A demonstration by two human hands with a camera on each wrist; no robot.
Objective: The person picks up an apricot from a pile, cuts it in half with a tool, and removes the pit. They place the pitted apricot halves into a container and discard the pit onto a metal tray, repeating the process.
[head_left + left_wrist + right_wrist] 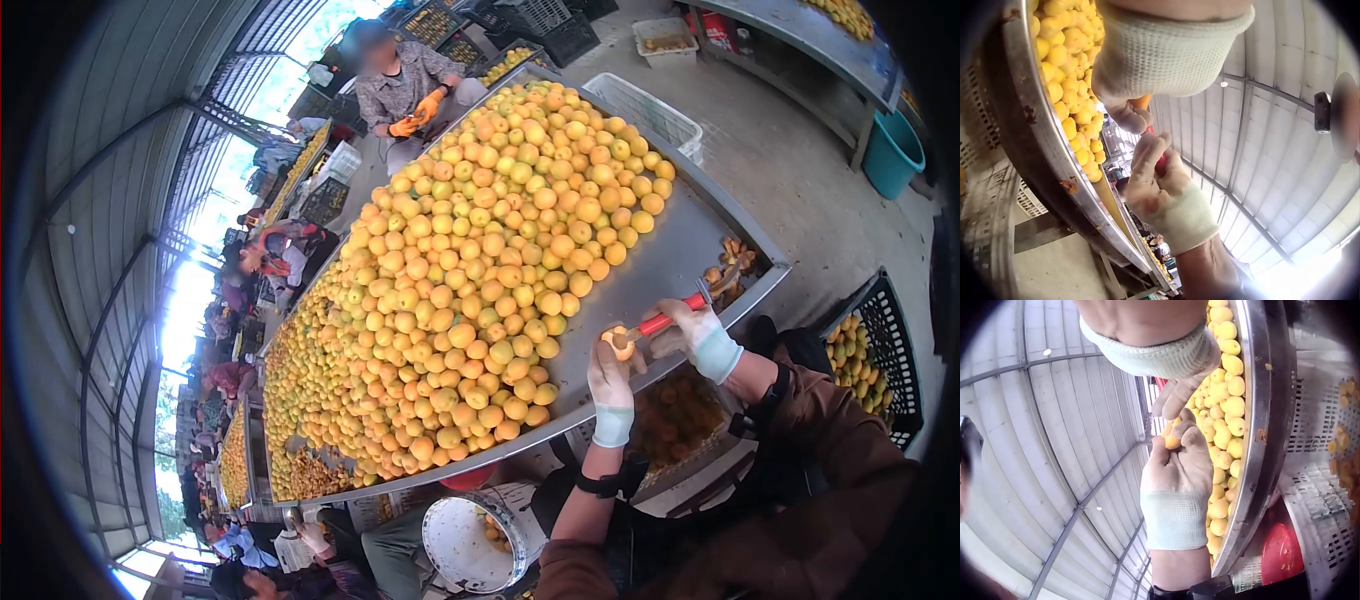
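In the head view my gloved left hand [608,380] grips an apricot [621,346] whose flesh is cut open at the top. My gloved right hand [695,332] holds a tool by its red handle [655,324], with the far end of the tool right at the fruit. Both hands are close together over the near rim of a metal table [690,225]. The right wrist view shows the apricot [1172,441] between the left thumb and fingers. In the left wrist view the right fingers wrap the red handle [1160,165].
A large heap of apricots [470,270] covers much of the table. Brown scraps [735,268] lie in its right corner. Below stand a white bucket [470,540] and a black crate [900,370] of fruit. Another person in orange gloves [418,112] sits across the table.
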